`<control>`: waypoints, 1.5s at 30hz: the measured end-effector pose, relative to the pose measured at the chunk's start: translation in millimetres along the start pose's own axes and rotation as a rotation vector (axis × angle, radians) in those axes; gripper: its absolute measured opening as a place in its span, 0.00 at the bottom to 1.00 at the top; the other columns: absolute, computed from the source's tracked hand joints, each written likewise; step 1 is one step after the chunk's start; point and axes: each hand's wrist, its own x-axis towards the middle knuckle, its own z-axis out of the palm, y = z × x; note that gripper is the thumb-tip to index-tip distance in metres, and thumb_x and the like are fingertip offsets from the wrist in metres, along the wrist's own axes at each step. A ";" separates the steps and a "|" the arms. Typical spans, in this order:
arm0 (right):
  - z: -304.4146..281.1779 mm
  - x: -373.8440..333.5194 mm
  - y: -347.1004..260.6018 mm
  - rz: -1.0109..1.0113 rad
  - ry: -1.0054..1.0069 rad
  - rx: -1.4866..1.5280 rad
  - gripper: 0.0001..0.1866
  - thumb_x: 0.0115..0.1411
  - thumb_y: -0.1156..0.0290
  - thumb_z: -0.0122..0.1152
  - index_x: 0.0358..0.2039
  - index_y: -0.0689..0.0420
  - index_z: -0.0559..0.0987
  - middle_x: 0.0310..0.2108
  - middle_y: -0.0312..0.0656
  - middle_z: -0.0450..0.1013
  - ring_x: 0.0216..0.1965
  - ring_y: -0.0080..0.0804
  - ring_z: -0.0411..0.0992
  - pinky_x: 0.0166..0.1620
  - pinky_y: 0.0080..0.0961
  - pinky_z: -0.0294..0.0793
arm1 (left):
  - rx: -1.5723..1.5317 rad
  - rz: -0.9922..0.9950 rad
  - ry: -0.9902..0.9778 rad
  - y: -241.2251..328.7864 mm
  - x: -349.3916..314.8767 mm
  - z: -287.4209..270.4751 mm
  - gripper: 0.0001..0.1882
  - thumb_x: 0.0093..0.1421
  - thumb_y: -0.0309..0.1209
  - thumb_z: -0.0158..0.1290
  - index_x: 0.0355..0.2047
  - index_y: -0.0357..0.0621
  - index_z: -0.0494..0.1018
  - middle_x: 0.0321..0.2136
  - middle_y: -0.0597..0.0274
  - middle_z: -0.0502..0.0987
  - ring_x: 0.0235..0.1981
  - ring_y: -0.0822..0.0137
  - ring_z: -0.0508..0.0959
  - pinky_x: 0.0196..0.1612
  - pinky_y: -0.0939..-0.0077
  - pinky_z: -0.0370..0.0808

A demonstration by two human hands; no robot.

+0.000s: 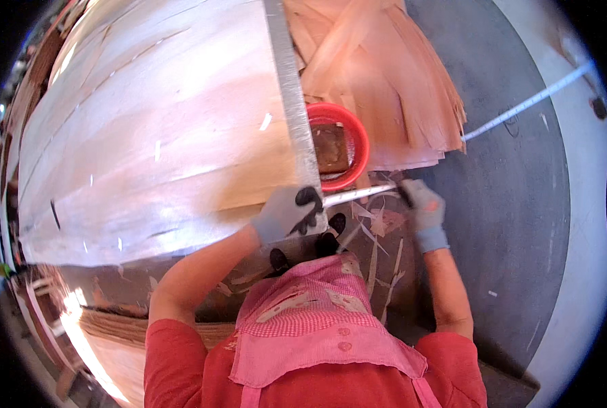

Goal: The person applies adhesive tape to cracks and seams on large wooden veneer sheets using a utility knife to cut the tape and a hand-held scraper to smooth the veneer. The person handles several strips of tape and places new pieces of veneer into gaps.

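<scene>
My left hand (283, 214), in a grey glove with black fingertips, rests over the near right corner of a stack of pale wood veneer sheets (181, 129). Its fingers are curled at one end of a white dotted tape strip (361, 194). The strip stretches across to my right hand (424, 209), gloved alike and closed around the other end. A dark patch at the right fingers is blurred; I cannot tell whether it is fingertip or tool. Small white tape bits lie on the top sheet.
A red basin (363, 146) with a brown block (330, 146) inside sits beside the metal-edged stack. Orange-brown veneer (398, 88) lies beyond it. Another dotted tape (528, 102) runs across the upper right. Scraps (385, 221) litter the floor; more veneer (120, 333) is stacked at lower left.
</scene>
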 end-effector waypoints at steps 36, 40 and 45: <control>193.4 65.5 -17.9 -0.099 0.024 -0.175 0.27 0.59 0.56 0.58 0.58 0.51 0.73 0.65 0.54 0.59 0.67 0.57 0.52 0.67 0.54 0.46 | 1.358 0.154 0.211 58.0 135.5 28.1 0.14 0.56 0.36 0.56 0.41 0.50 0.83 0.42 0.58 0.83 0.44 0.60 0.82 0.43 0.62 0.78; 165.4 70.3 -44.7 -0.072 -0.061 -0.169 0.32 0.56 0.62 0.62 0.62 0.52 0.68 0.69 0.52 0.51 0.69 0.57 0.49 0.67 0.55 0.47 | 1.308 0.145 0.298 73.7 57.2 -1.9 0.13 0.55 0.33 0.55 0.39 0.47 0.83 0.40 0.56 0.83 0.42 0.59 0.83 0.40 0.60 0.79; 162.5 70.6 -49.8 -0.124 -0.048 -0.205 0.34 0.56 0.64 0.63 0.63 0.53 0.65 0.71 0.52 0.48 0.69 0.58 0.47 0.67 0.56 0.48 | 0.873 -0.060 0.523 33.4 -122.6 -52.3 0.11 0.59 0.37 0.51 0.32 0.46 0.80 0.27 0.47 0.80 0.31 0.48 0.81 0.36 0.55 0.78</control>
